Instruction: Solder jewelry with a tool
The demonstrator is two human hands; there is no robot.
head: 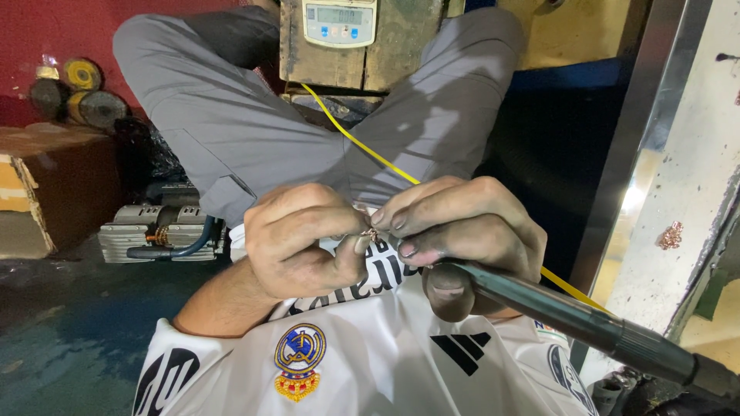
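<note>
My left hand [302, 240] and my right hand [462, 231] meet fingertip to fingertip over my lap. Between them they pinch a tiny copper-coloured metal piece [371, 233], mostly hidden by the fingers. My right hand also grips a dark, pen-like power tool handpiece [555, 308], whose body and hose run off to the lower right. A thin yellow wire [354, 139] runs from the top centre, behind my right hand, to the lower right. I wear a white jersey [370, 354] and grey trousers [223, 115].
A small digital scale [339, 21] sits on a wooden block between my knees. Round abrasive discs [81, 75] lie at the upper left, above a brown box [69, 177]. A small grey motor unit [154, 229] stands on the floor. A copper scrap [671, 235] rests on the white ledge at right.
</note>
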